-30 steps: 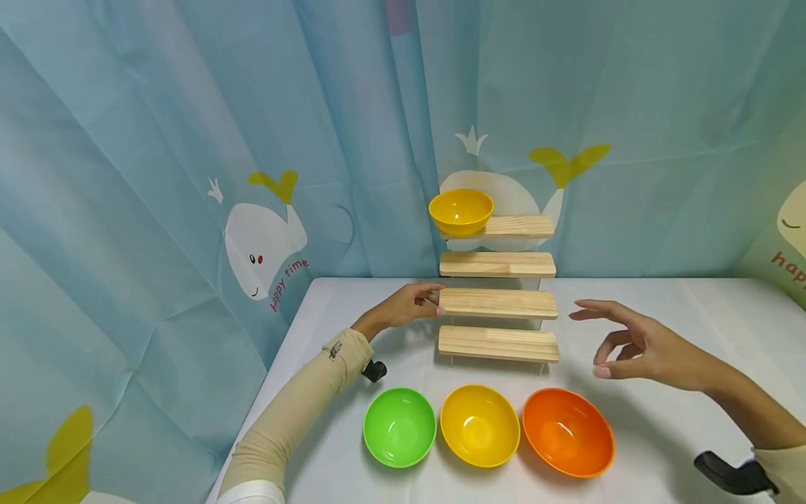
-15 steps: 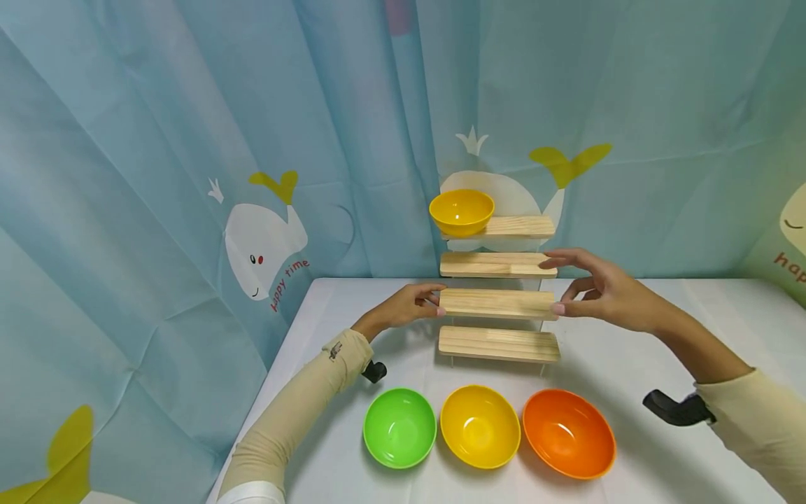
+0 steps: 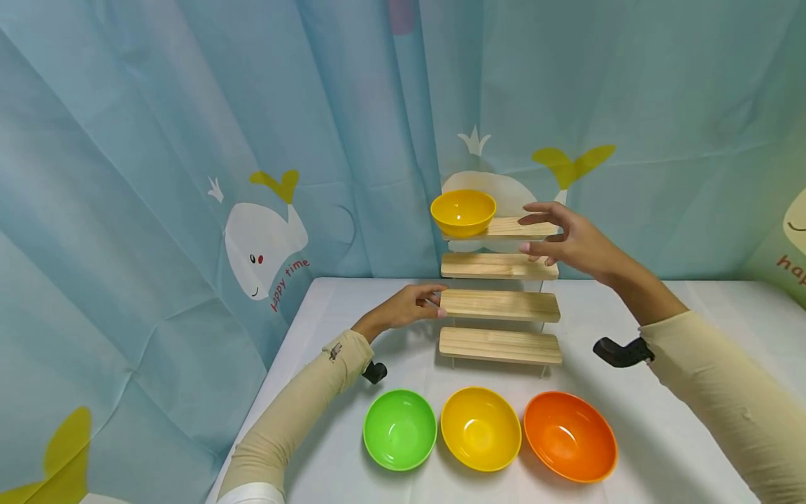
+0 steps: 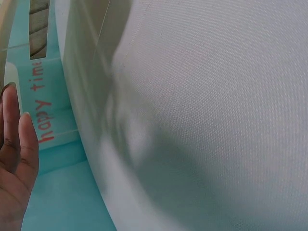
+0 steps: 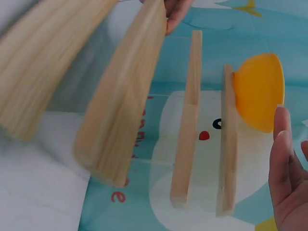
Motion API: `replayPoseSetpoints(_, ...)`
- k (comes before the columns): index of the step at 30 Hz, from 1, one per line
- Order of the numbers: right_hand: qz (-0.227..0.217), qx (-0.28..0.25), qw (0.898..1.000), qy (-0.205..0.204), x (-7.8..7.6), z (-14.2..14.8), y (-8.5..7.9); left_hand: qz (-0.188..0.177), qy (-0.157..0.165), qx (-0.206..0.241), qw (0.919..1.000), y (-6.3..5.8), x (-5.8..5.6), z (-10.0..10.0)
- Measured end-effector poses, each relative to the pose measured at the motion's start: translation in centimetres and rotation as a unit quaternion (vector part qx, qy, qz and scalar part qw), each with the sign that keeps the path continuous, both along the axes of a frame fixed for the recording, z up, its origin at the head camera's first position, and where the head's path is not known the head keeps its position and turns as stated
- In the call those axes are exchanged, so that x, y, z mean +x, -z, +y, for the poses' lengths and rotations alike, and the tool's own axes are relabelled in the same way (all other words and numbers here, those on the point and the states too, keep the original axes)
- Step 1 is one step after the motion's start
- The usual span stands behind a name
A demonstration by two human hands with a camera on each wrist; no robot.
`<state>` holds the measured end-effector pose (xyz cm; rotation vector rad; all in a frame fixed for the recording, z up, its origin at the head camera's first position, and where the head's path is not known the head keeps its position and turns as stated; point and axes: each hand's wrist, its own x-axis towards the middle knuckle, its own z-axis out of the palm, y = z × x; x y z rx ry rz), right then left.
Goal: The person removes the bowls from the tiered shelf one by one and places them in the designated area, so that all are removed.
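A four-tier stand of pale wooden boards, with a third-tier board [image 3: 500, 305] counted from the top, stands on the table. At that board's left end my left hand [image 3: 403, 306] grips it, thumb at the front edge and fingers behind. A yellow bowl [image 3: 462, 213] sits upright on the left part of the top board [image 3: 504, 227]. My right hand [image 3: 576, 241] is raised at the right end of the upper boards, fingers apart and holding nothing. In the right wrist view its fingertips overlap the rim of the yellow bowl [image 5: 260, 91].
In front of the stand, a green bowl [image 3: 399, 430], a second yellow bowl [image 3: 481, 428] and an orange bowl [image 3: 569, 437] lie in a row on the white tabletop [image 3: 636, 308]. A blue curtain [image 3: 352, 140] with whale prints hangs close behind the stand.
My right hand has moved up and leftward from the right side of the table to the top boards. The left hand stays at the third board. The bowls have not moved.
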<state>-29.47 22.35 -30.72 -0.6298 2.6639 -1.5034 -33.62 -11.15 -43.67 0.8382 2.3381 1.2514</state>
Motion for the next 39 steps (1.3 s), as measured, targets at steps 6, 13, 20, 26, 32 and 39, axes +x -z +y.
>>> replayPoseSetpoints(6, -0.025, 0.0, 1.0, 0.014, -1.9, -0.9, -0.4, 0.002, 0.001, -0.002, 1.0, 0.0, 0.1, 0.0)
replayPoseSetpoints(13, -0.049, -0.002, 0.999, 0.017, -3.6, -1.8, -0.7, -0.003, 0.0, 0.001, 1.0, -0.1, 0.2, 0.1)
replayPoseSetpoints(20, -0.077, -0.031, 0.997, 0.005, -5.2, -3.1, -0.7, -0.005, -0.002, 0.0, 1.0, 0.0, 0.2, 0.1)
replayPoseSetpoints(26, -0.084, -0.042, 0.996, 0.009, -6.0, -4.1, -0.4, -0.002, -0.002, -0.001, 1.0, 0.2, 0.1, 0.1)
replayPoseSetpoints(32, -0.096, -0.05, 0.994, 0.002, -6.6, -4.9, -0.2, -0.002, -0.001, 0.0, 1.0, 0.2, 0.1, 0.2)
replayPoseSetpoints(39, -0.106, -0.055, 0.993, -0.014, -7.1, -5.6, 0.0, -0.004, 0.002, 0.005, 1.0, 0.2, 0.1, 0.2)
